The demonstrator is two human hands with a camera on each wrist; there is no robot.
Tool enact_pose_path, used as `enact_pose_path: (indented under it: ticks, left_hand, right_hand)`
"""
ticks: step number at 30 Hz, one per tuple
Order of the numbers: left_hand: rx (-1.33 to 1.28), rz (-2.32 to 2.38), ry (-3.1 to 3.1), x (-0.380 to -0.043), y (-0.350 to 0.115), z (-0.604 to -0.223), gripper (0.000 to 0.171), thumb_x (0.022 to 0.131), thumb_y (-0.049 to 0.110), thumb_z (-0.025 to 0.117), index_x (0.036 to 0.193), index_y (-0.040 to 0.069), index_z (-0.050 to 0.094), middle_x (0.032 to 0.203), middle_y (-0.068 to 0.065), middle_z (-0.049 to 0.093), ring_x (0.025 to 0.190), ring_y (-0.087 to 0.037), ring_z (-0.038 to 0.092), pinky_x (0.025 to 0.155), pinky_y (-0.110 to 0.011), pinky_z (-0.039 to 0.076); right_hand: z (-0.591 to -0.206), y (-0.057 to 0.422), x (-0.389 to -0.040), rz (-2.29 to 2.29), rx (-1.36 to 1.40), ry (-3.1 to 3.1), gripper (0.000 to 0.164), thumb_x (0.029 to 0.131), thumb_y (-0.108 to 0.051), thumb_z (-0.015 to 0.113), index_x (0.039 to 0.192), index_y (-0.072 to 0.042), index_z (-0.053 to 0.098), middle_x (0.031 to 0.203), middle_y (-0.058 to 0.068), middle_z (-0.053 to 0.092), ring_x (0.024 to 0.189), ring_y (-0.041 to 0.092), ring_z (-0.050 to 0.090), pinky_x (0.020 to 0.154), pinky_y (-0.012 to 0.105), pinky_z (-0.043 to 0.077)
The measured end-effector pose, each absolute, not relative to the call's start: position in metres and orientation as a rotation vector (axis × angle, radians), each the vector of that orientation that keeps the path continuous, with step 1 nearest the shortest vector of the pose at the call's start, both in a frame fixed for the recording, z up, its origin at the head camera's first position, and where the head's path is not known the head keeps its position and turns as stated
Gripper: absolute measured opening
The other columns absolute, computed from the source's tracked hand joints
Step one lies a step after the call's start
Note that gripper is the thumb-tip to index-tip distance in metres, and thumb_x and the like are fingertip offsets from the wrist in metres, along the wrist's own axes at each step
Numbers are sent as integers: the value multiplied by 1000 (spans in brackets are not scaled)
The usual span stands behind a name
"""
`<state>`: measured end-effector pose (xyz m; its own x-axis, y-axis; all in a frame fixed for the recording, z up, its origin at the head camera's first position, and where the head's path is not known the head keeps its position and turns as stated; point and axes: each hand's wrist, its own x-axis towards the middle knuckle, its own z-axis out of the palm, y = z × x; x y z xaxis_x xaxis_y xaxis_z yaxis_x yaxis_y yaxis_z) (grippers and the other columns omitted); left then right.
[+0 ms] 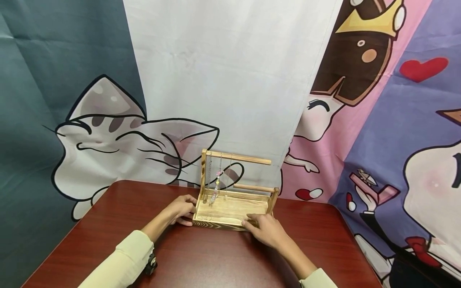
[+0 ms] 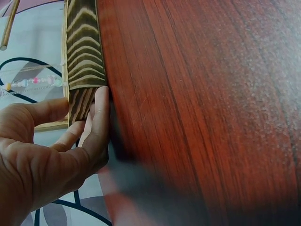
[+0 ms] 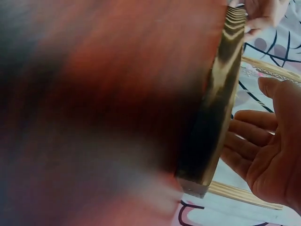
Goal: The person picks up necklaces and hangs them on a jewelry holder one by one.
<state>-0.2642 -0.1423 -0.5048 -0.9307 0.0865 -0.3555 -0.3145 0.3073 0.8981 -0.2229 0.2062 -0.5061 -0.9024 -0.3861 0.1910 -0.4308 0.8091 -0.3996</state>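
Wooden jewelry stand (image 1: 239, 207), on desk (image 1: 201, 260): necklaces (image 1: 217, 182) already hung, positioning seemingly unfinished. Stand is gripped at left by left hand (image 1: 183, 209); right hand (image 1: 265, 230), fingers loosely extended, nothing gripped, is held at right front.

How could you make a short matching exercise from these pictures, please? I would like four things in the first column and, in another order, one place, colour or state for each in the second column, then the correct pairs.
Column 1
1. Left hand
2. Beaded strand
3. Tabletop
4. Printed crown

Column 2
A. Reddish brown
B. Yellow, on the backdrop
C. Holding the left front corner of the wooden stand
D. Hanging from the upper bar

Right pairs: 1-C, 2-D, 3-A, 4-B
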Motion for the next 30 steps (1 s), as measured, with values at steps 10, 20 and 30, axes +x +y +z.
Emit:
enact_pose_path:
  ticks: [10,20,30]
  left_hand:
    - [-201,1663,2241,-263,-141,-504,46,96,-1,68,142,-1,62,115,-22,76,94,-28,77,65,-40,73]
    - [-188,1671,2230,-262,-142,-504,45,97,-1,67,142,-2,61,119,-24,78,95,-27,78,67,-40,73]
    - [-190,1664,2244,-262,-143,-505,45,96,-1,67,141,-2,62,117,-23,76,96,-29,78,66,-39,73]
  right_hand:
    - [-511,220,-207,406,654,-2912,44,107,-62,69,76,-32,58,69,-13,56,70,20,68,55,43,50]
    - [-516,223,-211,331,687,-2885,40,105,-65,70,83,-31,69,76,-5,71,72,31,75,54,45,52]
    - [-518,216,-223,380,759,-2945,55,106,-75,59,85,-25,60,75,-8,60,70,19,65,61,41,51]
